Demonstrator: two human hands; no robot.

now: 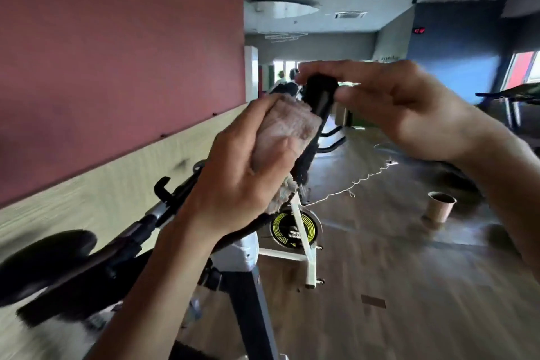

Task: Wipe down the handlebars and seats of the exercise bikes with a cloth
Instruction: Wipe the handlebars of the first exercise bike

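My left hand (248, 172) grips a pale pink cloth (285, 128) wrapped against the black handlebar grip (320, 96) of the nearest exercise bike. My right hand (388, 105) pinches the top end of that same grip between thumb and fingers. The bar runs down from the grip, behind the cloth, toward the bike's white frame (236, 254). At the lower left the other black handlebar arms (125, 245) of this bike are blurred. No seat is in view.
A second white bike with a yellow-ringed flywheel (293, 226) stands just beyond. A red and wood-panelled wall (117, 67) runs along the left. On the wooden floor sit a paper cup (441, 206) and a white cord (362, 177). A treadmill (508, 96) is at far right. People stand far down the room.
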